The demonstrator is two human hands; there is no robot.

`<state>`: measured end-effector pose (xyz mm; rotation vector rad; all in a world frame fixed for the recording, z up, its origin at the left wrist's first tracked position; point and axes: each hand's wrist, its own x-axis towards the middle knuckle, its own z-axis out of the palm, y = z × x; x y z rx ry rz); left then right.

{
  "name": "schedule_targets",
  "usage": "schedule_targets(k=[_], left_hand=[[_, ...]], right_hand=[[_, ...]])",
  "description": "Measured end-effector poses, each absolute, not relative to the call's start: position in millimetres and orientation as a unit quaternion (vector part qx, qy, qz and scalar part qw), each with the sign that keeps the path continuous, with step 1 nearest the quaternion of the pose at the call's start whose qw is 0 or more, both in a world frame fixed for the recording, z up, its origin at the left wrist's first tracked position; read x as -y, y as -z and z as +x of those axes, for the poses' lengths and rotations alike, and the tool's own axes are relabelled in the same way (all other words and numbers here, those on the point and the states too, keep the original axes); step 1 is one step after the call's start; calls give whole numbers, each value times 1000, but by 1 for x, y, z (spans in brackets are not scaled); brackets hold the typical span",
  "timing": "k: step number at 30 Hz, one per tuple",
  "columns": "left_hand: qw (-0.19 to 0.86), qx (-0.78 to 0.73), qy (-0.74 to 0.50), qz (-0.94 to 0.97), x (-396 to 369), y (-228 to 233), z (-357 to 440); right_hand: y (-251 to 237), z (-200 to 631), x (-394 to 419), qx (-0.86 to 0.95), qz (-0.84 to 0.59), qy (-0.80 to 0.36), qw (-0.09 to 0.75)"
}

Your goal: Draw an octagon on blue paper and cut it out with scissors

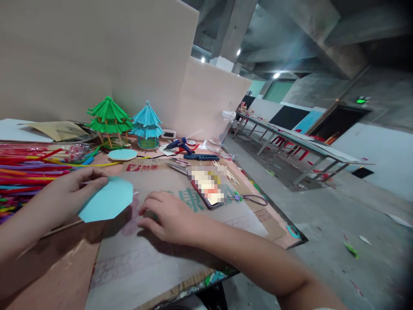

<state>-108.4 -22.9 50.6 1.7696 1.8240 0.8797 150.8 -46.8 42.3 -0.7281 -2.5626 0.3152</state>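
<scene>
My left hand pinches the edge of a light blue octagonal piece of card between thumb and fingers, holding it tilted above the work surface. Just to its right, my right hand is loosely curled, thumb and fingertips apart, with nothing seen between them. Under both hands lies a pale printed sheet over brown cardboard. Another light blue octagonal piece rests farther back, near a green two-tiered paper pavilion model and a blue one.
Colourful pipe cleaners crowd the left side. A blue glue gun, dark blue pliers, scissors and a phone with a blurred screen lie ahead. Thin sticks are behind the phone. The table edge runs along the right.
</scene>
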Motion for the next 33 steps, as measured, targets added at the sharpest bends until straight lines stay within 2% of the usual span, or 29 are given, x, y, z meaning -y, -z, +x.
schedule_targets(k=[4, 10, 14, 18, 22, 29, 33], left_hand=[[240, -651, -328, 641, 22, -48, -116], [247, -622, -347, 657, 21, -40, -114], [211, -657, -369, 623, 9, -43, -137], [206, -683, -321, 622, -1, -49, -164], [222, -691, -246, 643, -1, -53, -174], [228, -691, -179, 663, 2, -61, -176], [222, -692, -168, 666, 3, -60, -172]], right_hand=[[-47, 170, 55, 927, -295, -94, 213], [-46, 168, 50, 881, -363, -218, 211], [-38, 133, 36, 935, -206, -227, 177], [-28, 100, 32, 984, -40, -124, 119], [-24, 89, 33, 996, -18, -28, 78], [-40, 81, 33, 989, -11, -40, 141], [-59, 84, 27, 971, -19, -50, 233]])
